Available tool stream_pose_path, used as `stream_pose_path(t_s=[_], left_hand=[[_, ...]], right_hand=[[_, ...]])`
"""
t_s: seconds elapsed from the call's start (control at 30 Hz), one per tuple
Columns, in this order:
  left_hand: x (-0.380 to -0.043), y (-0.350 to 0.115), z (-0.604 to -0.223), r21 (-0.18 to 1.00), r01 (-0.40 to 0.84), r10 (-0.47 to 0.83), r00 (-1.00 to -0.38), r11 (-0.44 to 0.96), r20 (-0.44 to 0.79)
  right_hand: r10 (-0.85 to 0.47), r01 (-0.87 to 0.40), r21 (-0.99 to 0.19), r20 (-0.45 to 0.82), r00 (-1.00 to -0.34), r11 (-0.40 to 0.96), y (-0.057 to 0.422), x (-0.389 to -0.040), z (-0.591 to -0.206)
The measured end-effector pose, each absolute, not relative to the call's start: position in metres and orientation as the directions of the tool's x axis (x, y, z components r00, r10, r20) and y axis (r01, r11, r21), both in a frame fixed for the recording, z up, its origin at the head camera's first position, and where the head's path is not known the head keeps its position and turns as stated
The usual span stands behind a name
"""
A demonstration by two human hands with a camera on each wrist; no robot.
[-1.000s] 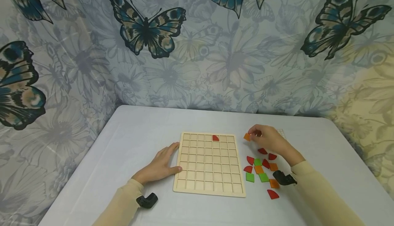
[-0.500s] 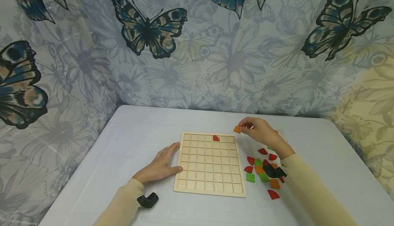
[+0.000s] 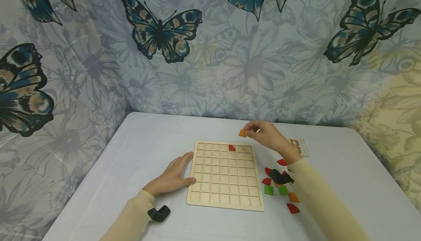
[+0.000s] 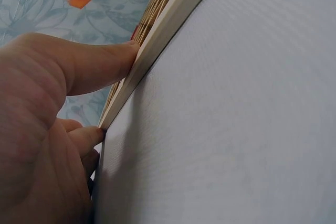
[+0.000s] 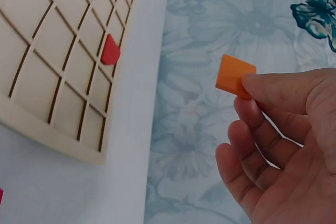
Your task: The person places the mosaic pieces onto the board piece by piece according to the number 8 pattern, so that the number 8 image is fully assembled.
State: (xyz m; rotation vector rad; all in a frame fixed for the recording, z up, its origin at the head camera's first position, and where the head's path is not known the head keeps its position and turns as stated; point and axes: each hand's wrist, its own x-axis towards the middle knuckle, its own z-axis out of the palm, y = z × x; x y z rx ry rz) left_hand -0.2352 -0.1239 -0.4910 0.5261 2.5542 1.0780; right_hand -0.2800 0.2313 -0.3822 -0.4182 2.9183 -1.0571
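Pinched between thumb and fingers of the right hand [image 3: 265,136]: an orange square tile [image 3: 242,133], raised in the air near the far edge of a gridded wooden board [image 3: 224,179]. In one far-row compartment: a red quarter-circle piece [image 3: 232,148]. Touching the board's left edge: left hand [image 3: 171,176], fingers extended. On the white table [image 3: 158,138], to the right: loose green square tiles [image 3: 268,190], red quarter-circles [image 3: 293,208], a gridded card [image 3: 300,148].

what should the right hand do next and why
Probably bring the orange tile over the board and lower it into a bare square beside the red piece. The right hand pinches the tile apart from the board; the squares on both sides of the red piece are bare, and the left hand touches the board's left edge, which may help steady it.
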Motion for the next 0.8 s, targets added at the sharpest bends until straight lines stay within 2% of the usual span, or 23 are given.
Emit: stream_pose_path(t_s=[0.8], left_hand=[[-0.236, -0.126, -0.491, 0.732, 0.220, 0.458, -0.878, 0.644, -0.139]], right_hand=[[-0.297, -0.285, -0.639, 0.092, -0.950, 0.714, 0.199, -0.302, -0.380]])
